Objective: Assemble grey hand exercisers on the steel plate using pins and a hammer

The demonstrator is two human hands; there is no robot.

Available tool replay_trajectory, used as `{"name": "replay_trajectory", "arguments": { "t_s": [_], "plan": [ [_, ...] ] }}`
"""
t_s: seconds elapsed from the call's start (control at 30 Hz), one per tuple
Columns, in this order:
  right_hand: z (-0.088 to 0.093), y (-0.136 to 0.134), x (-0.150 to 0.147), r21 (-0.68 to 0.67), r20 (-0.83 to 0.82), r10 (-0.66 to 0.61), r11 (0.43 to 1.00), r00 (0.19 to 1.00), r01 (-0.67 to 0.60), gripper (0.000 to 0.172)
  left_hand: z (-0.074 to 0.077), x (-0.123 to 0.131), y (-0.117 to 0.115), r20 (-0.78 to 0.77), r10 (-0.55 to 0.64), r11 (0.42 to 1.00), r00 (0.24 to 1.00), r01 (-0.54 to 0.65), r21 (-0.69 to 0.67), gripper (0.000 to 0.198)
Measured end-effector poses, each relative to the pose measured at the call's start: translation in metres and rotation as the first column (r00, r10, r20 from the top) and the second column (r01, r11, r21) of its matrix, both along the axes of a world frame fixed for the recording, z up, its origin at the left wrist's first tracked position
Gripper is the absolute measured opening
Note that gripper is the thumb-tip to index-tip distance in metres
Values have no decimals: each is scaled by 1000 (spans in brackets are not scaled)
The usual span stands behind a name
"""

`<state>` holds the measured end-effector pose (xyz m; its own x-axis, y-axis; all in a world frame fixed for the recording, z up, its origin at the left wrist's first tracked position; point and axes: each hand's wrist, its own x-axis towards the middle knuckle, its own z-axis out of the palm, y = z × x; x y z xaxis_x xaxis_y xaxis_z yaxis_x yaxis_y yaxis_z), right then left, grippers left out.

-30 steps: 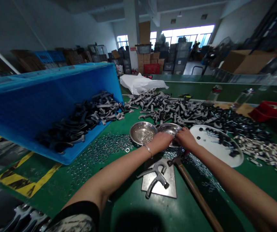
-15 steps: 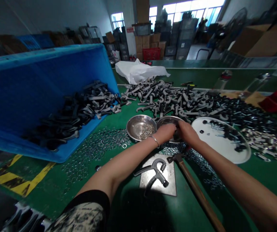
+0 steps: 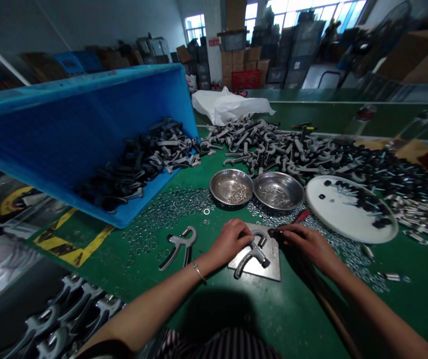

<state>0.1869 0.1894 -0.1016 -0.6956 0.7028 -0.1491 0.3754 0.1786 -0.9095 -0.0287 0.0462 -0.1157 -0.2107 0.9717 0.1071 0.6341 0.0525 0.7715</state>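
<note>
My left hand (image 3: 232,243) is closed with thumb and fingertips on a grey and black hand grip (image 3: 253,259), which lies on a square metal plate (image 3: 271,269). My right hand (image 3: 307,244) is curled over the hammer (image 3: 328,299) just behind its head, its fingers closed there and hiding part of the handle. The hammer head is at the plate's upper right corner. Beyond the right fingers shows a red-handled tool (image 3: 302,216). A second hand grip (image 3: 180,247) lies on the green table left of my left hand.
Two steel bowls (image 3: 231,172) with small metal parts stand ahead, beside a white tray (image 3: 326,214) of black-headed bolts. Loose rings (image 3: 172,207) spread leftward. A blue crate (image 3: 94,109) and a heap of grip handles (image 3: 273,144) lie beyond. More grips (image 3: 75,314) sit lower left.
Both hands have come back from the right bowl toward me. The left now touches the hand grip on the plate; the right is at the hammer. The view has shifted slightly.
</note>
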Motion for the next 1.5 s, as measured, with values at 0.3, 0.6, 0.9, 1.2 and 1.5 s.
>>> {"name": "replay_trajectory", "arguments": {
  "t_s": [0.3,0.6,0.9,1.2,1.5],
  "plan": [
    [-13,-13,-19,219,138,49,972,989,-79,30,-15,14,-4,-135,60,998,989,-62,-5,12],
    [-14,-12,-33,455,371,88,850,924,-264,27,-17,12,-5,-113,79,997,990,-78,14,12],
    [-6,-12,-33,574,531,114,681,840,-456,12,-12,15,-4,-193,78,997,978,-81,-8,14],
    [-14,-5,38,470,641,-88,831,762,-298,31,-9,14,0,-599,-206,975,774,218,-54,23],
    [16,-38,30,383,381,70,896,922,-227,33,0,30,-27,-634,-201,979,747,170,-111,35]
  ]
}}
